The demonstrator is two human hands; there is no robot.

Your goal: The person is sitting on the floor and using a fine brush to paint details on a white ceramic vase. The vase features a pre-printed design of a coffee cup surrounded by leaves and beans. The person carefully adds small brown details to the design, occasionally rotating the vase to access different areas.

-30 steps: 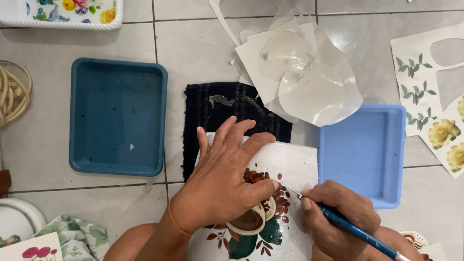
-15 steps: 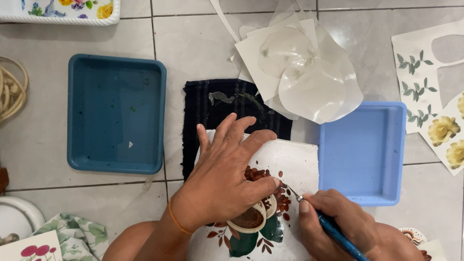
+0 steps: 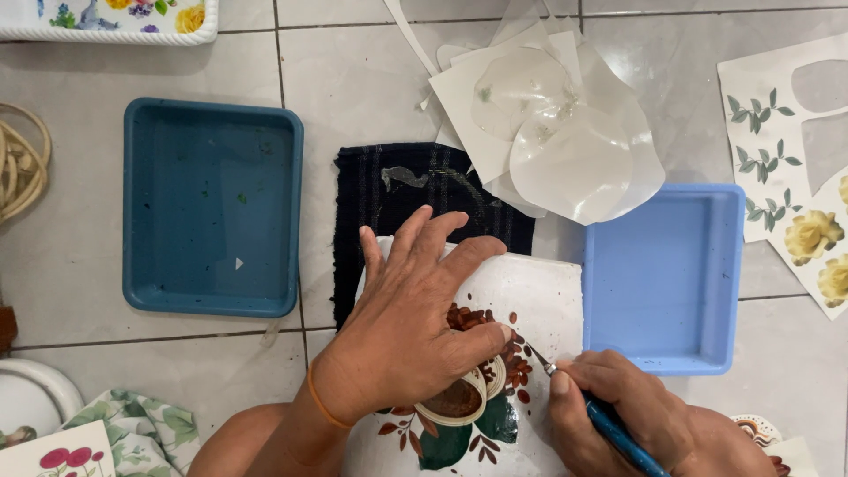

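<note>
In the head view, the left hand [image 3: 415, 327] lies flat with fingers spread on a white tile [image 3: 539, 300] that bears a red-brown and green flower picture [image 3: 468, 415]; the hand presses down on it and grips nothing, its thumb stretched toward 3 o'clock along the red berries. The tile sits at 6 o'clock in the frame, its upper edge resting on a dark cloth [image 3: 415, 190] spread on the tiled floor [image 3: 353, 79]. The right hand [image 3: 627, 415], at 5 o'clock, is closed around a blue-handled craft knife [image 3: 609, 428], whose fine metal tip points toward 10 o'clock and touches the picture just beside the left thumb. At 9 o'clock from the tile, well apart, stands a dark teal tray [image 3: 212, 208]; at 3 o'clock, just beside the tile's right edge, a light blue tray [image 3: 662, 274]. At 12 o'clock a heap of clear film and white backing sheets [image 3: 548, 132] overlaps the cloth's far corner. At 2 o'clock lie decal sheets [image 3: 795, 185] printed with green sprigs and yellow roses. At 11 o'clock a flowered dish edge [image 3: 106, 22] shows; at 9 o'clock, at the frame's border, a coil of pale cord [image 3: 22, 172]; at 7 o'clock a leaf-print cloth [image 3: 141, 428] and a white rim [image 3: 35, 389].
</note>
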